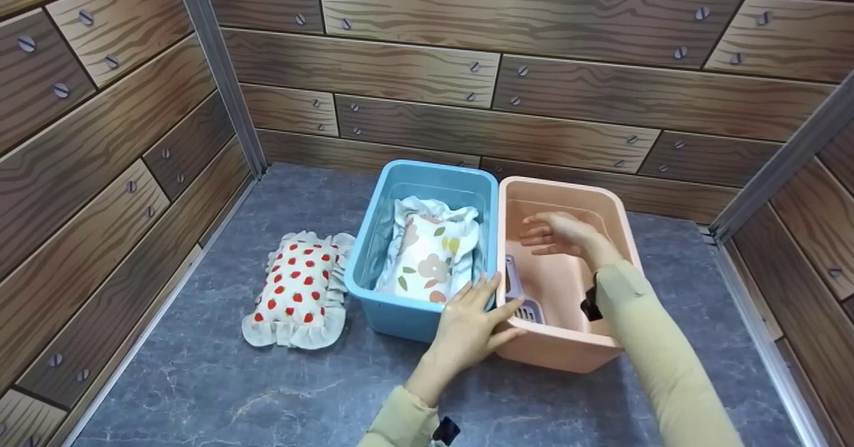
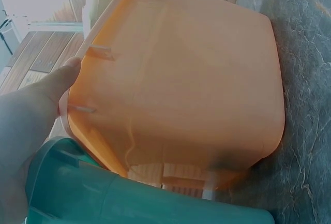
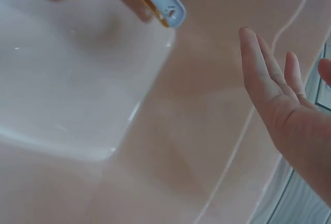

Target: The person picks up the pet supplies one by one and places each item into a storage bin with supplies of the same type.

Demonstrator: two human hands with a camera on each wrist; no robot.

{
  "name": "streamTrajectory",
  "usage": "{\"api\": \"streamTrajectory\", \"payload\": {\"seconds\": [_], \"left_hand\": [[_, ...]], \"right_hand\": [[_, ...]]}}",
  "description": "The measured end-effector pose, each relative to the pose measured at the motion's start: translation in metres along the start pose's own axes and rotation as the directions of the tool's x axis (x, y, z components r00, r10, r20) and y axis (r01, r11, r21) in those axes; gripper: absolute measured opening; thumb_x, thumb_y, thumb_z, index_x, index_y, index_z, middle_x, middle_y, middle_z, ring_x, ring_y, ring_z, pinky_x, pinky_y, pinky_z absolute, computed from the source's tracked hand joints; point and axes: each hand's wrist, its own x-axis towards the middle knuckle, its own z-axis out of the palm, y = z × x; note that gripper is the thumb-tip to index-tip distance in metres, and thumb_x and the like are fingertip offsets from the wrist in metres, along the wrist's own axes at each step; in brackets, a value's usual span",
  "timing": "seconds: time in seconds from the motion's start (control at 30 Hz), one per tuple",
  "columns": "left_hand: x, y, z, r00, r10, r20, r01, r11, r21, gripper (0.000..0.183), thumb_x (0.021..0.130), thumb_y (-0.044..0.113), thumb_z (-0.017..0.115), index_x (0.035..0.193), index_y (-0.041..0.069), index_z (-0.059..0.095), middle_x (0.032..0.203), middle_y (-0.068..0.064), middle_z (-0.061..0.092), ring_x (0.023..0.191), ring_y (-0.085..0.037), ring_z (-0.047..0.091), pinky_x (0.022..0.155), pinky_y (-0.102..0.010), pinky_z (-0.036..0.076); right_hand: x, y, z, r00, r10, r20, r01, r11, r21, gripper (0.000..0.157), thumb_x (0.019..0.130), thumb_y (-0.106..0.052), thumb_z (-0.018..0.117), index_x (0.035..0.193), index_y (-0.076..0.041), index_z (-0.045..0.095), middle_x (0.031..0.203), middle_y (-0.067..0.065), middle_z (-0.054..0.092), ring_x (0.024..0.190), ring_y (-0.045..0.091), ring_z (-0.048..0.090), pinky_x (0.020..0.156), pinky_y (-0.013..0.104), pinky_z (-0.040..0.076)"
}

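A peach plastic bin (image 1: pixel 554 350) stands against the right side of a blue bin (image 1: pixel 400 317). My left hand (image 1: pixel 467 327) rests at the front corner where the two rims meet, fingers spread; its thumb (image 2: pixel 70 71) touches the peach rim in the left wrist view. My right hand (image 1: pixel 560 233) is inside the peach bin, fingers extended and holding nothing. A lavender slotted litter scoop (image 1: pixel 527 310) lies along that bin's left side, its handle (image 3: pixel 168 6) pointing toward the back. A ruffled floral pillow (image 1: pixel 427 253) lies in the blue bin.
A ruffled strawberry-print pillow (image 1: pixel 297 287) lies on the dark marbled floor (image 1: pixel 267 400), left of the blue bin. Wood-patterned walls (image 1: pixel 413 67) enclose the back and both sides, with metal strips (image 1: pixel 230 73) at the corners.
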Motion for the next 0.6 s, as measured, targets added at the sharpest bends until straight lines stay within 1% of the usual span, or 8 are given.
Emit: {"api": "streamTrajectory", "payload": {"seconds": [0.13,0.2,0.3,0.4,0.5,0.6], "left_hand": [[0.0,0.001,0.0,1.0,0.003,0.0,-0.003,1.0,0.007,0.045,0.09,0.06,0.057,0.124,0.032,0.069,0.137,-0.012,0.057,0.123,-0.032,0.057,0.102,-0.042,0.046],[-0.001,0.002,0.0,1.0,0.002,0.002,-0.002,1.0,0.008,0.045,0.09,0.06,0.057,0.124,0.032,0.069,0.137,-0.012,0.057,0.123,-0.032,0.057,0.102,-0.042,0.046],[-0.001,0.002,0.0,1.0,-0.001,0.008,0.001,1.0,0.012,0.046,0.09,0.06,0.057,0.124,0.033,0.069,0.138,-0.013,0.057,0.124,-0.032,0.057,0.102,-0.042,0.046],[0.0,0.002,-0.001,1.0,-0.004,0.022,0.004,1.0,0.024,0.046,0.09,0.06,0.057,0.125,0.033,0.068,0.139,-0.013,0.056,0.124,-0.032,0.057,0.102,-0.041,0.046],[0.0,0.002,-0.003,0.999,-0.01,0.039,0.009,0.999,0.034,0.046,0.09,0.06,0.056,0.127,0.034,0.067,0.14,-0.012,0.055,0.125,-0.032,0.056,0.102,-0.039,0.045],[0.001,0.003,-0.005,0.998,-0.019,0.059,0.018,0.999,0.029,0.046,0.09,0.06,0.056,0.128,0.035,0.066,0.141,-0.012,0.054,0.126,-0.032,0.055,0.103,-0.04,0.045]], "right_hand": [[-0.005,-0.007,-0.001,0.999,-0.048,-0.018,0.049,0.998,0.027,0.056,0.107,-0.024,0.027,0.152,0.007,0.015,0.151,0.034,0.028,0.136,0.042,0.039,0.111,0.05,0.033],[-0.009,-0.012,-0.001,0.997,-0.076,-0.028,0.077,0.997,0.033,0.057,0.107,-0.024,0.027,0.152,0.007,0.014,0.15,0.033,0.029,0.132,0.038,0.045,0.112,0.049,0.032],[-0.015,-0.02,-0.001,0.992,-0.118,-0.055,0.121,0.992,0.046,0.057,0.107,-0.024,0.028,0.151,0.009,0.014,0.148,0.032,0.034,0.117,0.026,0.059,0.109,0.044,0.038],[-0.023,-0.03,0.0,0.985,-0.159,-0.067,0.163,0.986,0.045,0.055,0.107,-0.02,0.027,0.151,0.01,0.012,0.147,0.032,0.035,0.1,0.013,0.064,0.103,0.037,0.045],[-0.031,-0.039,0.0,0.98,-0.186,-0.073,0.189,0.981,0.039,0.055,0.108,-0.02,0.028,0.151,0.009,0.013,0.146,0.032,0.036,0.097,0.01,0.064,0.098,0.032,0.048],[-0.039,-0.046,0.002,0.974,-0.197,-0.109,0.202,0.979,0.028,0.056,0.107,-0.024,0.032,0.151,0.008,0.016,0.138,0.026,0.045,0.097,0.01,0.064,0.097,0.031,0.049]]}}
